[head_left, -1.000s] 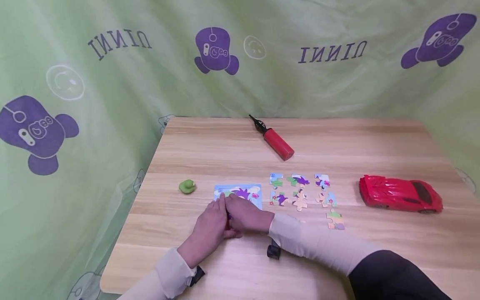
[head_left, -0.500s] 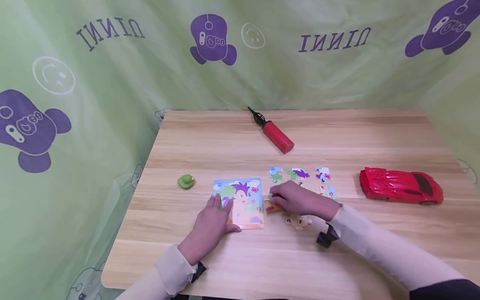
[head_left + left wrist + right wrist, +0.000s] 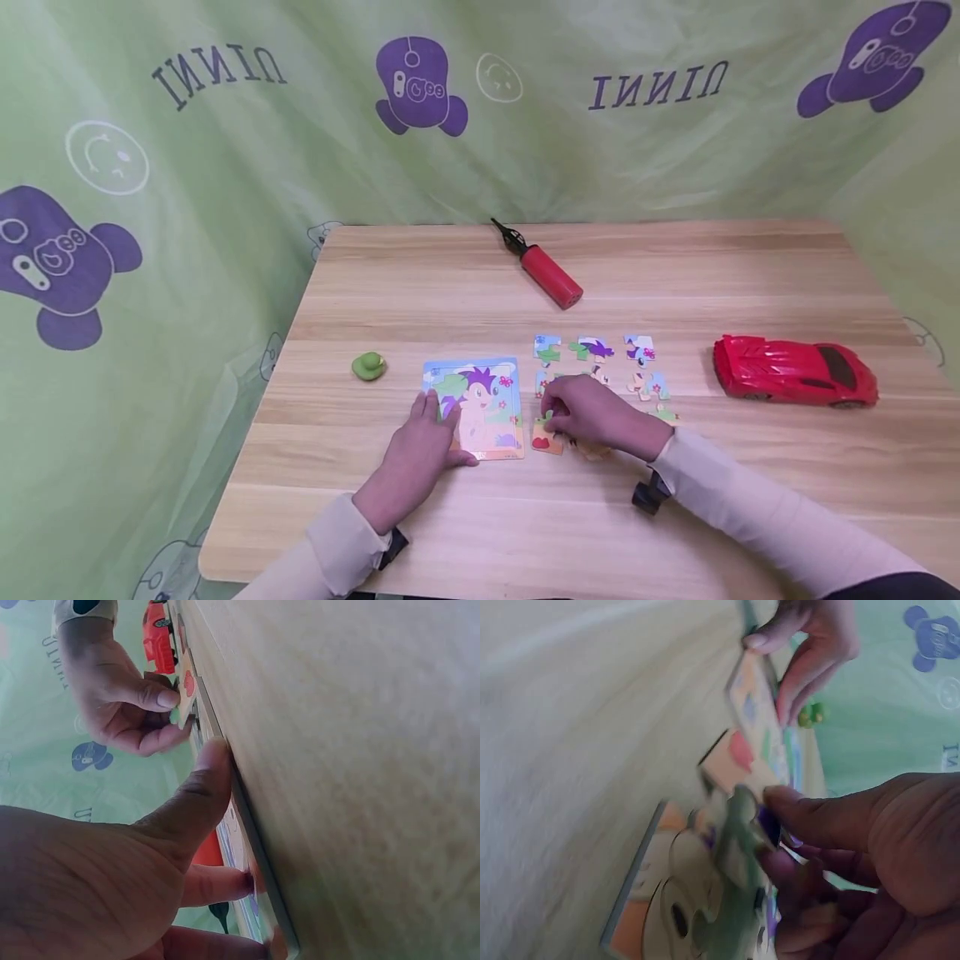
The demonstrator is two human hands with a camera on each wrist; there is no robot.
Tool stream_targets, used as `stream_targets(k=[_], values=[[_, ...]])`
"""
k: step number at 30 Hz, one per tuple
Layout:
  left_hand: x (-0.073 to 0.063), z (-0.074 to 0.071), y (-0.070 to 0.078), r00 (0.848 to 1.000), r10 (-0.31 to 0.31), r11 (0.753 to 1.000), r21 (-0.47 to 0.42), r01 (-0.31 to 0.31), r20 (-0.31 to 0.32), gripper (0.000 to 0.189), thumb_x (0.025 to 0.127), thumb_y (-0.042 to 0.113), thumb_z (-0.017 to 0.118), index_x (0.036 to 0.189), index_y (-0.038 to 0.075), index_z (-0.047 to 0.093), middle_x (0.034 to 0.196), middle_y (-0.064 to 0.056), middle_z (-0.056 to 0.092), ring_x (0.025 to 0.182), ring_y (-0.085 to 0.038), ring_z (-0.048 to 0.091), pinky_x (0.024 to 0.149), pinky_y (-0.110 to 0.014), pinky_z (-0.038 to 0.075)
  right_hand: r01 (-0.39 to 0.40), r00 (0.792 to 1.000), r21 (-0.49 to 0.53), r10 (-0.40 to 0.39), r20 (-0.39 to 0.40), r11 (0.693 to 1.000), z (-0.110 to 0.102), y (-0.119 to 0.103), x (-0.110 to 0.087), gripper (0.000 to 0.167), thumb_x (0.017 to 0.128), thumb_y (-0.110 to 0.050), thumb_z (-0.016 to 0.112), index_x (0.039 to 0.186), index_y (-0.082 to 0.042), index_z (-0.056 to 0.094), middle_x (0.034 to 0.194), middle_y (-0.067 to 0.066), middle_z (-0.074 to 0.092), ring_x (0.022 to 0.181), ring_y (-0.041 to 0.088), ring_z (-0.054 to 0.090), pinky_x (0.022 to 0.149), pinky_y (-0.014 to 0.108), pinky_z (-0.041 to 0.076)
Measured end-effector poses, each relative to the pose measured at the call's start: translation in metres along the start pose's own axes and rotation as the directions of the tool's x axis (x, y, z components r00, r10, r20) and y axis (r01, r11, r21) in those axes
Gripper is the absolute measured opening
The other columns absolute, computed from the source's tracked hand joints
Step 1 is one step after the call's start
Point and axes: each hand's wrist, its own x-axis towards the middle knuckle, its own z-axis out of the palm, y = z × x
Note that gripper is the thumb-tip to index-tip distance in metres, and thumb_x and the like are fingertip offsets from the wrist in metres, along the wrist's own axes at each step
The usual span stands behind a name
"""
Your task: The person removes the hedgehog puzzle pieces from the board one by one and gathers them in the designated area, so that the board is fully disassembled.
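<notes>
My left hand (image 3: 414, 465) rests on the left side of a square puzzle board (image 3: 491, 385) printed with a purple-haired cartoon figure. Its thumb lies along the near edge, and the fingertips touch the printed surface in the left wrist view. Just right of the board, my right hand (image 3: 596, 412) pinches a puzzle piece (image 3: 545, 440) with a red patch between thumb and fingers. The right wrist view shows the held piece (image 3: 735, 759) tilted and blurred. A larger piece with a cartoon face (image 3: 664, 881) lies close under that hand, partly hidden in the head view.
Several loose puzzle pieces (image 3: 641, 348) lie in rough rows right of the board. A red toy car (image 3: 795, 371) stands farther right. A red hand pump (image 3: 551, 277) lies toward the back, and a small green toy duck (image 3: 368, 366) sits left of the board.
My right hand has left the board, moved right to the loose pieces, and now pinches the red-patched puzzle piece. My left hand has stayed on the board, whose picture is now uncovered.
</notes>
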Motion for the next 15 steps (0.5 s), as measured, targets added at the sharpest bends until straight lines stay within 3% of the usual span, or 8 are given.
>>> stream_targets(k=[6,11,15], values=[[-0.001,0.0,-0.001,1.0,-0.007,0.999,-0.038,0.007,0.009,0.083,0.077,0.066,0.063,0.136,0.007,0.063,0.137,-0.034,0.056,0.132,-0.046,0.053,0.078,-0.04,0.062,0.016,0.988,-0.166,-0.041,-0.146,0.986,0.004,0.001,-0.005,0.035,0.083,-0.025,0.081,0.115,-0.012,0.074,0.105,-0.001,0.064,0.082,0.007,0.056,0.072,0.023,0.052],[-0.004,-0.001,-0.004,0.999,-0.035,0.994,-0.106,0.039,0.039,0.082,0.078,0.066,0.065,0.137,0.009,0.062,0.141,-0.033,0.053,0.135,-0.046,0.05,0.082,-0.043,0.061,0.056,0.963,-0.189,-0.103,-0.25,0.98,-0.006,0.001,-0.012,0.024,0.086,-0.022,0.076,0.107,-0.01,0.075,0.106,0.003,0.065,0.077,0.008,0.057,0.064,0.021,0.05],[-0.008,0.0,-0.007,0.999,-0.045,0.993,-0.107,0.047,0.03,0.078,0.078,0.068,0.067,0.134,0.013,0.066,0.141,-0.03,0.055,0.133,-0.045,0.051,0.079,-0.043,0.062,0.108,0.953,-0.208,-0.161,-0.257,0.972,-0.019,0.003,-0.019,0.014,0.089,-0.021,0.075,0.101,-0.013,0.074,0.101,0.001,0.067,0.078,0.01,0.057,0.065,0.023,0.049]])
